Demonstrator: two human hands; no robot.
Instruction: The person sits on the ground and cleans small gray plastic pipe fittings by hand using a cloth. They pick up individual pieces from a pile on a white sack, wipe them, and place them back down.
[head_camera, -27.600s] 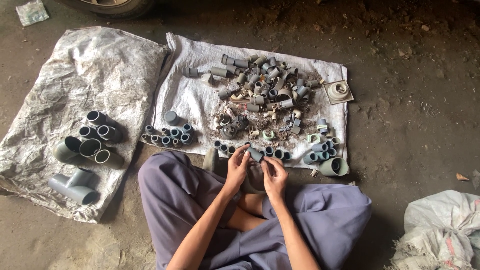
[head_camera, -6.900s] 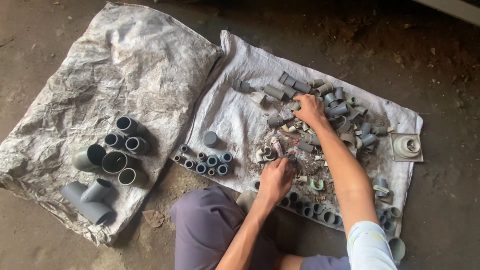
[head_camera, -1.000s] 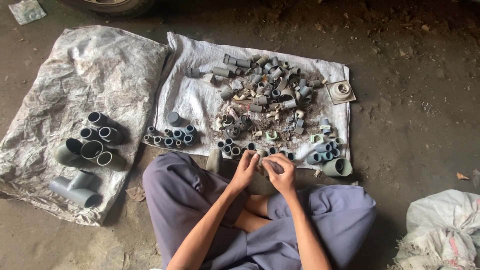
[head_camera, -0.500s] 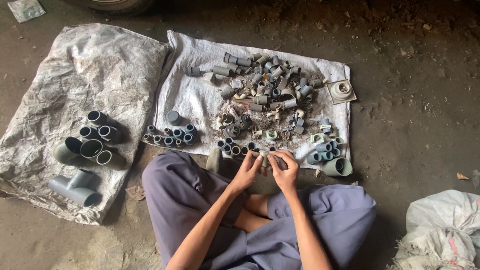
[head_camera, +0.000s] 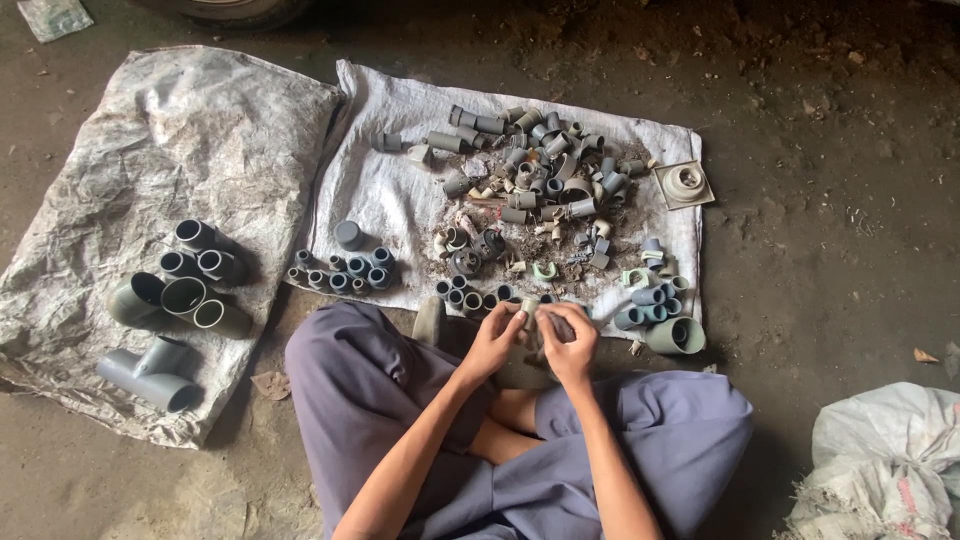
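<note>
The left hand (head_camera: 493, 340) and the right hand (head_camera: 566, 343) meet above the person's crossed legs, each grip pinched on one small pale pipe fitting (head_camera: 529, 309) held between the fingertips; the fitting sits just in front of a row of small grey couplings (head_camera: 470, 296) at the near edge of the white woven sack (head_camera: 400, 200). A heap of mixed grey fittings (head_camera: 535, 165) lies farther back on that sack; large grey elbows and a tee (head_camera: 150, 370) rest on the crumpled sheet (head_camera: 150, 130) to the left
</note>
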